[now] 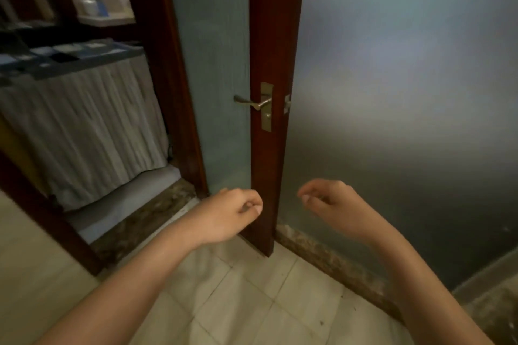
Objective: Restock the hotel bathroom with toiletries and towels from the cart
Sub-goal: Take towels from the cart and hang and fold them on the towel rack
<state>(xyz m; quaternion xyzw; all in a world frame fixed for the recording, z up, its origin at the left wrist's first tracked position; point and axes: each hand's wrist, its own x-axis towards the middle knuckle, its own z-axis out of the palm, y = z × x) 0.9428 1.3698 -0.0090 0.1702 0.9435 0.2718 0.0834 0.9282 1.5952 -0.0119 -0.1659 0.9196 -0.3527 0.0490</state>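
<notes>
L hand (229, 213) and R hand (328, 199) loosely curled, empty, low beside door (269, 36); cart (81, 120) left of it.

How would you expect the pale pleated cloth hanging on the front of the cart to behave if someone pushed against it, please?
The pleated cloth hangs in soft vertical folds from the cart's top tray, so it would probably give and sway, not resist. It looks thin, so likely light and floppy if lifted. Its lower edge hangs loose near the floor, so it might bunch or snag. Both hands are away from it.
</notes>
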